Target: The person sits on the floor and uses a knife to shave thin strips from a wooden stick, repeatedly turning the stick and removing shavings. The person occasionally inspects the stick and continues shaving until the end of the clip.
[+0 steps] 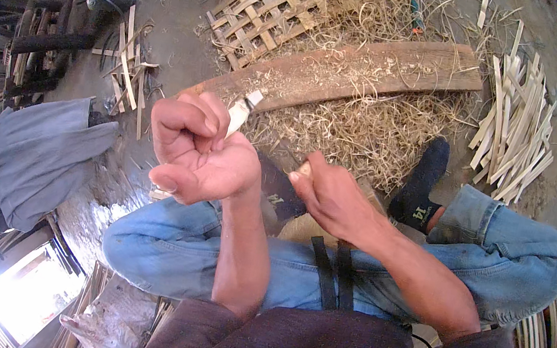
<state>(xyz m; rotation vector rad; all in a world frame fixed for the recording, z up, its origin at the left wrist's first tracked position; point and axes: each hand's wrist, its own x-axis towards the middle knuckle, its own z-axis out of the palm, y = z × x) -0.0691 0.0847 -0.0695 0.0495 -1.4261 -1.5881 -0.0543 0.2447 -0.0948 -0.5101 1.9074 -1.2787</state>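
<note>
Raised in front of my left knee, my left hand [203,145] is closed with its palm turned up. A pale bamboo strip [238,116] with a dark band near its tip sticks out past the fingers. My right hand [336,196] is closed round a small light-coloured handle [305,169]. A thin dark blade seems to reach from it toward the left hand, so it looks like a knife, partly hidden by the fingers. The two hands are apart. Beyond them a curved wooden plank [381,65] lies on the floor, sprinkled with shavings.
Curly shavings [365,126] heap round the plank. A woven bamboo panel [267,10] lies at the far left of it. Cut strips [516,127] are piled at right, with a smaller bunch [128,69] at left. A grey cloth [43,157] hangs at left. My crossed legs [482,258] frame the near side.
</note>
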